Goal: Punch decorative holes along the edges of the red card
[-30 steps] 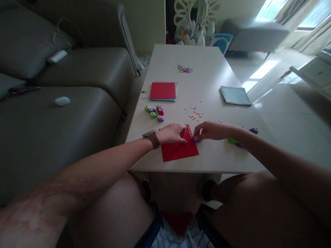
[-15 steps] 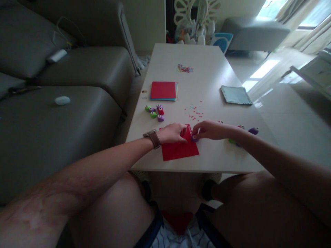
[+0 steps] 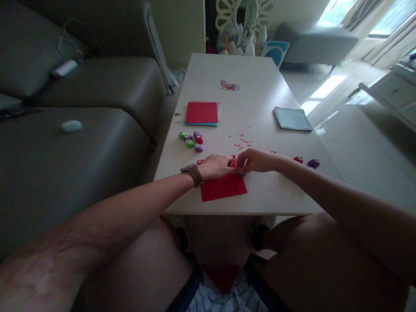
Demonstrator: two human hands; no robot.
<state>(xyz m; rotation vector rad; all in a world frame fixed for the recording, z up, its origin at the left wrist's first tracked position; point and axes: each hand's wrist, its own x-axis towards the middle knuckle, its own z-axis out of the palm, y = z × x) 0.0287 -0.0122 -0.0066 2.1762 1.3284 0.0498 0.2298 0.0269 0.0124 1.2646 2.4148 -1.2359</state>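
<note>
paper: red sheet [image 3: 224, 187] at tabletop [image 3: 260, 104] near edge
left hand [image 3: 217, 167]: flat, pinning sheet's far edge
right hand [image 3: 256, 160]: clenched on purple punch [image 3: 241, 174], touching the left hand's fingertips

both bare forearms reach forward and meet. the left hand [image 3: 218, 167], wrist strapped with a watch, lies palm down, fingers curled. the right hand [image 3: 256, 160] pinches with bent fingertips, touching the left.
</note>
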